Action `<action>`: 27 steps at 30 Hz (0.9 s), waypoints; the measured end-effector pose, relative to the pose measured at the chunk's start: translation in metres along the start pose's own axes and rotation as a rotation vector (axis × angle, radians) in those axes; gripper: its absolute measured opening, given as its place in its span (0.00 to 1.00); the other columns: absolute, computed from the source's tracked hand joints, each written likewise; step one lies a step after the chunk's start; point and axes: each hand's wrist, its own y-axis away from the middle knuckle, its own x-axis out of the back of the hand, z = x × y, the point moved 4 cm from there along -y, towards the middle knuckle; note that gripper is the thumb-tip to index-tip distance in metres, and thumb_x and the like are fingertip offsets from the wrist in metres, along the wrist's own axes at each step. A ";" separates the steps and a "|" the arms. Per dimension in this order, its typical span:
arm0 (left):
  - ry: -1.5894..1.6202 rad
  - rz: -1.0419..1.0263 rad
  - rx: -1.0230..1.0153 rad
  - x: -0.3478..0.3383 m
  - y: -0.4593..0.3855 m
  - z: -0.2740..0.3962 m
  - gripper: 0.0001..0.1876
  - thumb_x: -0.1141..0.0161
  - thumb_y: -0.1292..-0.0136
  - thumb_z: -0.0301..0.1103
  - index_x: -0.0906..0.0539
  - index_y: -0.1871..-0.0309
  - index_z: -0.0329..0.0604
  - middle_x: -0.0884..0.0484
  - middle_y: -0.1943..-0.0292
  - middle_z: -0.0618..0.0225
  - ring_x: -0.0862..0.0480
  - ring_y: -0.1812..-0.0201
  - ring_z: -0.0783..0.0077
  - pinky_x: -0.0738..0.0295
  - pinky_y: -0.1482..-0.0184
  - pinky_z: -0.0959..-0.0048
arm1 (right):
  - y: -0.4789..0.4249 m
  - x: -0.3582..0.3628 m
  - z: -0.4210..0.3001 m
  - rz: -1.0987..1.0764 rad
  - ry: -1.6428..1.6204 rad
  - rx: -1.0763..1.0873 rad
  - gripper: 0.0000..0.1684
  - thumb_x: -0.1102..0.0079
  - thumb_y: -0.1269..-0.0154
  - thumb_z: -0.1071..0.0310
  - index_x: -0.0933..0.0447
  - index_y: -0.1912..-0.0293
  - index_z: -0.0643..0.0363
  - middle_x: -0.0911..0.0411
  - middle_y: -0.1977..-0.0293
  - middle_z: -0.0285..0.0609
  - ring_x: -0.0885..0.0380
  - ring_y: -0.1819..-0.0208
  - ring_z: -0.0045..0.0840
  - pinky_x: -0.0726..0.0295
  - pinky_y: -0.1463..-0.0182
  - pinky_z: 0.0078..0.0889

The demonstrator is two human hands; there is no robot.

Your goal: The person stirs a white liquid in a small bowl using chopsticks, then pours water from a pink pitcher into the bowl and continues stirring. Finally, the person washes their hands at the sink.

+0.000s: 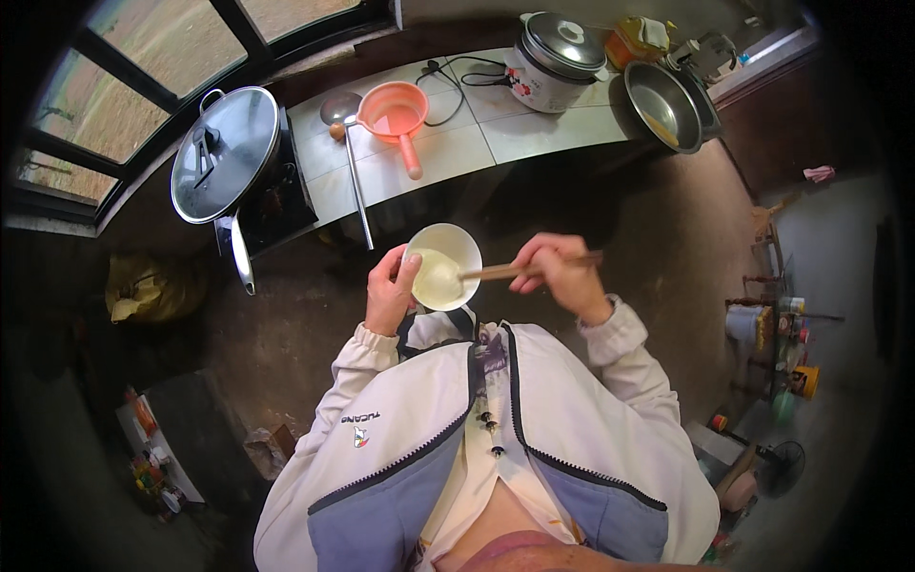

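Note:
In front of my chest, my left hand (389, 289) holds a white bowl (468, 250) by its left side, thumb over the rim. Inside lies a pale yellow, creamy mixture (437, 277). My right hand (561, 270), to the right of the bowl, grips wooden chopsticks (500, 272), whose tips reach into the mixture. Motion blurs the chopsticks slightly. Beyond the bowl, on the tiled counter (457, 150), are an orange plastic dipper (393, 114) and a metal ladle (355, 171).
A lidded pan (227, 157) sits on a black cooktop (286, 207) at the left. Further right on the counter stand a rice cooker (557, 64) with its cord and a metal basin (663, 107). A chair (765, 229) is at the far right.

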 end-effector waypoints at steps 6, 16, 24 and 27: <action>0.033 0.034 0.006 0.000 0.005 0.001 0.21 0.41 0.30 0.44 0.20 0.43 0.37 0.17 0.65 0.71 0.23 0.76 0.86 0.33 0.80 0.84 | -0.012 0.019 -0.008 0.097 -0.015 0.044 0.14 0.58 0.34 0.75 0.21 0.64 0.70 0.18 0.71 0.49 0.14 0.71 0.29 0.14 0.67 0.23; 0.072 0.031 0.049 0.015 0.005 -0.003 0.21 0.43 0.29 0.46 0.19 0.46 0.35 0.19 0.72 0.73 0.25 0.82 0.85 0.33 0.82 0.83 | -0.009 -0.011 0.009 -0.056 -0.113 0.002 0.16 0.61 0.31 0.74 0.22 0.63 0.70 0.18 0.68 0.50 0.14 0.70 0.30 0.13 0.65 0.25; 0.073 -0.110 0.173 0.027 0.001 -0.011 0.22 0.48 0.28 0.49 0.18 0.51 0.35 0.17 0.71 0.73 0.23 0.79 0.85 0.34 0.82 0.85 | -0.013 -0.013 0.006 -0.118 -0.120 -0.036 0.16 0.60 0.31 0.72 0.21 0.64 0.69 0.17 0.69 0.51 0.14 0.70 0.29 0.14 0.66 0.23; 0.149 -0.136 0.265 0.034 0.001 -0.030 0.23 0.49 0.27 0.48 0.19 0.47 0.33 0.13 0.61 0.67 0.14 0.67 0.80 0.21 0.68 0.82 | -0.007 0.001 -0.009 -0.137 -0.138 -0.025 0.16 0.60 0.33 0.73 0.21 0.64 0.70 0.17 0.69 0.51 0.14 0.70 0.29 0.13 0.67 0.23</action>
